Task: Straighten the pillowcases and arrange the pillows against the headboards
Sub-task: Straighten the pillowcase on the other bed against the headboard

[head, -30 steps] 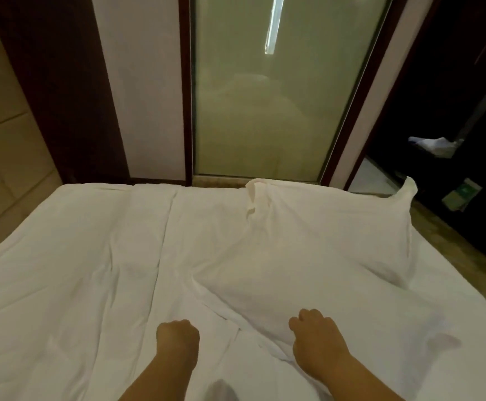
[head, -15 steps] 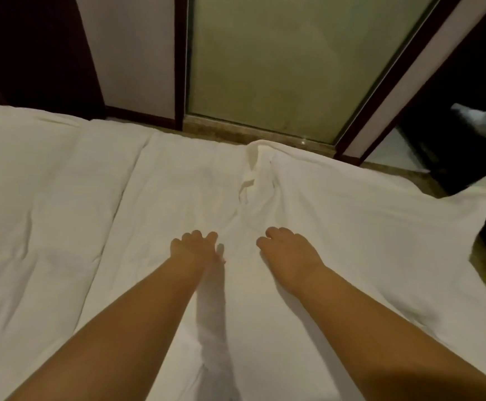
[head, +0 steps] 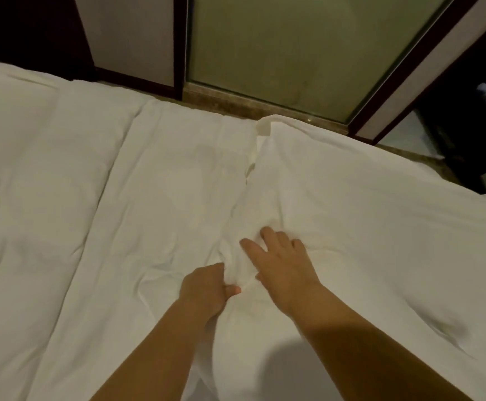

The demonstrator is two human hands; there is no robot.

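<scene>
A white pillow (head: 366, 227) in a loose white pillowcase lies flat on the right half of the bed. Its left edge forms a crumpled fold (head: 253, 169) running from the bed's far edge toward me. My left hand (head: 207, 287) is closed on a bunch of that pillowcase fabric at the near end of the fold. My right hand (head: 279, 261) rests on the pillow just right of the fold, palm down with fingers spread. No headboard is in view.
A white duvet (head: 62, 212) covers the bed to the left. Beyond the bed's far edge stand a frosted glass panel (head: 294, 47) in a dark frame and a dark opening (head: 467, 111) at the right.
Both hands have drawn back toward me along the fold. The left hand has closed on the pillowcase fabric, and the right hand has spread flat on the pillow.
</scene>
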